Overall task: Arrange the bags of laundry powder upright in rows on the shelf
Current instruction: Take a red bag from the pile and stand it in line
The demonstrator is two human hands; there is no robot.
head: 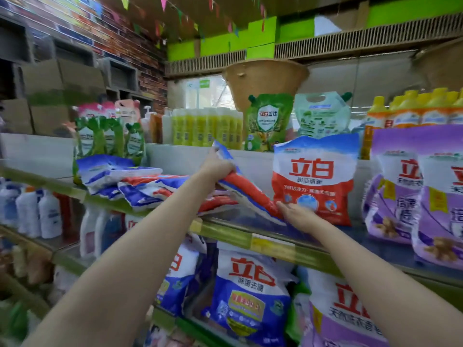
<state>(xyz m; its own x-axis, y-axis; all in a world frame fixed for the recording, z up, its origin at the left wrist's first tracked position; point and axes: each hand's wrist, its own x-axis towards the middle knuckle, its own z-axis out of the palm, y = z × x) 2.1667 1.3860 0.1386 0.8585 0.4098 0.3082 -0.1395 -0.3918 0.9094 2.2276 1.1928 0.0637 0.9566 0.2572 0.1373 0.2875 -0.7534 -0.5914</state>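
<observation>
A red, white and blue laundry powder bag [246, 190] leans tilted on the shelf [273, 242]. My left hand [218, 166] grips its upper part, and my right hand [298, 214] touches its lower end with straight fingers. Just to the right, another red and white bag [315, 181] stands upright against the back panel. A pile of several similar bags [140, 181] lies flat on the shelf to the left.
Purple powder bags [421, 196] stand upright at the right end of the shelf. Green pouches [270, 121] and bottles [205, 126] fill the shelf above. More powder bags [250, 296] sit on the shelf below, and white bottles [37, 211] stand at the lower left.
</observation>
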